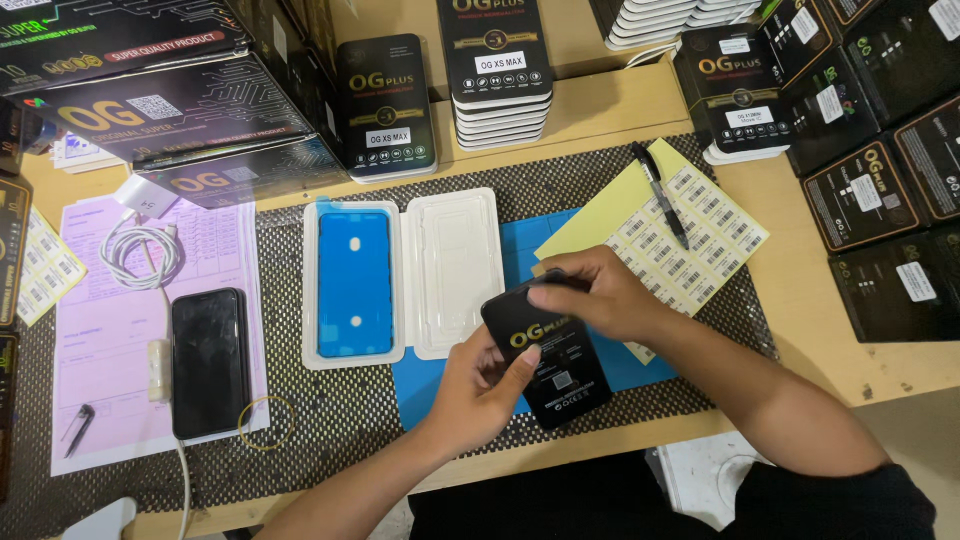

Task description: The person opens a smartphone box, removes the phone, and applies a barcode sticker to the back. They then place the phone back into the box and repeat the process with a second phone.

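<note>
**Both hands on a small black box at the front edge of the worktop**

The left hand [480, 385] cups the small black box [548, 355] from below, thumb pressed on its printed face, so the box sits tilted above the blue mat [520, 250] near the front edge of the worktop [820, 330]. The right hand [590, 295] closes over the box's far end, fingertips pinching that edge; the left hand appears to steady it while the right works at the end.

Just beyond the hands, an open white plastic tray [400, 275] lies flat on the mesh mat [330, 400], a blue film [354, 283] in its left half and its right half empty. A sheet of barcode labels [690, 235] with a pen [660, 192] across it lies by the right hand, within easy reach. Toward the left edge a dark phone [209, 362] rests on pink paper [100, 350] beside a coiled white cable [138, 252]. Stacks of black boxes [497, 70] line the back edge.
</note>
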